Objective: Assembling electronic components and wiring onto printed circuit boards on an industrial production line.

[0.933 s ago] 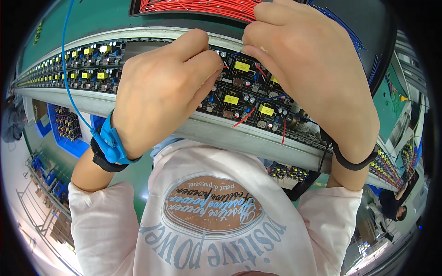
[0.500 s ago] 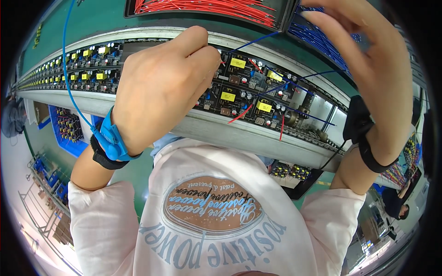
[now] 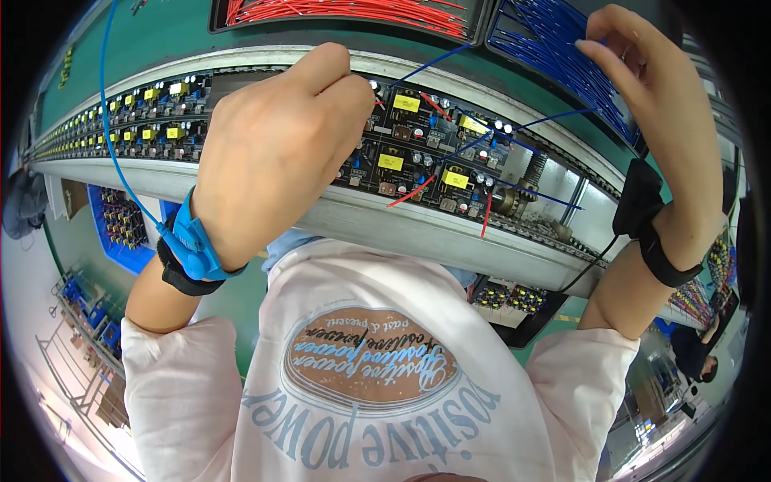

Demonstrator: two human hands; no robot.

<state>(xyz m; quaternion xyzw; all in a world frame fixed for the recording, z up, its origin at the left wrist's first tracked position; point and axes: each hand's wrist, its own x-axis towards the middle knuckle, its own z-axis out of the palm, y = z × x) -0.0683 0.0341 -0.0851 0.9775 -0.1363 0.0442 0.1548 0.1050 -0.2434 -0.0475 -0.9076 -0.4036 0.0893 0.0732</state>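
Observation:
My left hand (image 3: pixel 277 149) hangs over the row of black circuit boards (image 3: pixel 418 165), its fingers curled closed; whatever they grip is hidden behind the knuckles. Yellow block components sit on the boards. A blue wire (image 3: pixel 434 64) slants up from the boards just right of that hand. More blue wires and several short red wires (image 3: pixel 487 213) lie across the boards at the right. Over the right edge of a dark tray (image 3: pixel 485 40) of blue wires (image 3: pixel 554 56), my right hand (image 3: pixel 654 84) has its thumb and forefinger tips close together. Anything between them is too small to make out.
A tray of red wires (image 3: pixel 345 10) stands beyond the metal conveyor rail (image 3: pixel 361 210). The boards run far left along it. A blue cord (image 3: pixel 104 104) leads to my left wristband (image 3: pixel 195 241). Below are a blue bin (image 3: pixel 120 249) and, far right, another person (image 3: pixel 695 349).
My right hand has shifted right and drawn back toward me, uncovering more of the blue wires. My left hand stays curled over the boards. The view has shifted slightly.

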